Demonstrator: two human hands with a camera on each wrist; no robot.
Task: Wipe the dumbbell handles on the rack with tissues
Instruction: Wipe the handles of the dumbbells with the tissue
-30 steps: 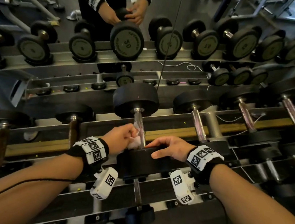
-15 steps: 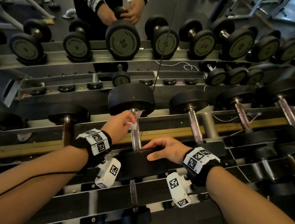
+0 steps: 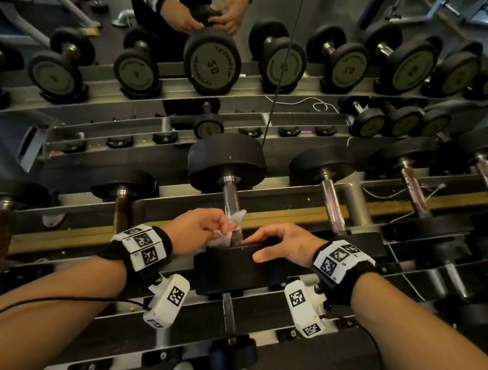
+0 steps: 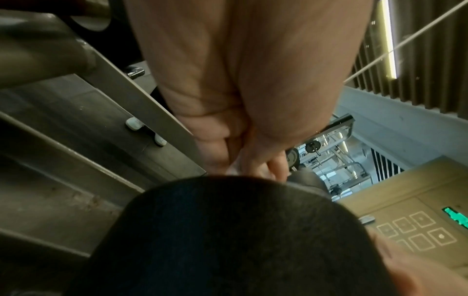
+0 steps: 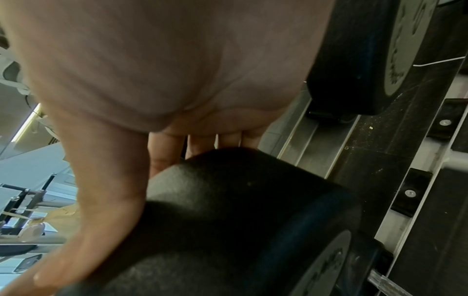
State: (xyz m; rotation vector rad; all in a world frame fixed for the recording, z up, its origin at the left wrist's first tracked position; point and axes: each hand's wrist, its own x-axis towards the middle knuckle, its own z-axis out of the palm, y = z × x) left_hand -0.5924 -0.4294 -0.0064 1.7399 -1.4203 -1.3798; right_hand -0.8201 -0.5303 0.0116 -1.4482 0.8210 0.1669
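A black dumbbell lies on the rack straight ahead, its chrome handle (image 3: 231, 197) running away from me between a far head (image 3: 226, 163) and a near head (image 3: 240, 267). My left hand (image 3: 198, 230) pinches a white tissue (image 3: 231, 230) against the near end of that handle. In the left wrist view the curled fingers (image 4: 222, 152) hold a bit of tissue behind the near head (image 4: 228, 240). My right hand (image 3: 281, 243) rests on top of the near head with spread fingers, thumb on its face; the right wrist view shows those fingers (image 5: 164, 154) over the head (image 5: 240, 200).
More dumbbells sit on the same tier to the left (image 3: 122, 196) and right (image 3: 333, 200), with a lower tier (image 3: 230, 317) near my feet. A mirror behind the rack reflects the weights and the person (image 3: 197, 15). A white cable (image 3: 304, 102) lies on the rail.
My left hand slid the tissue up the handle towards the far head, then back down to the near end. The right hand stayed on the near head.
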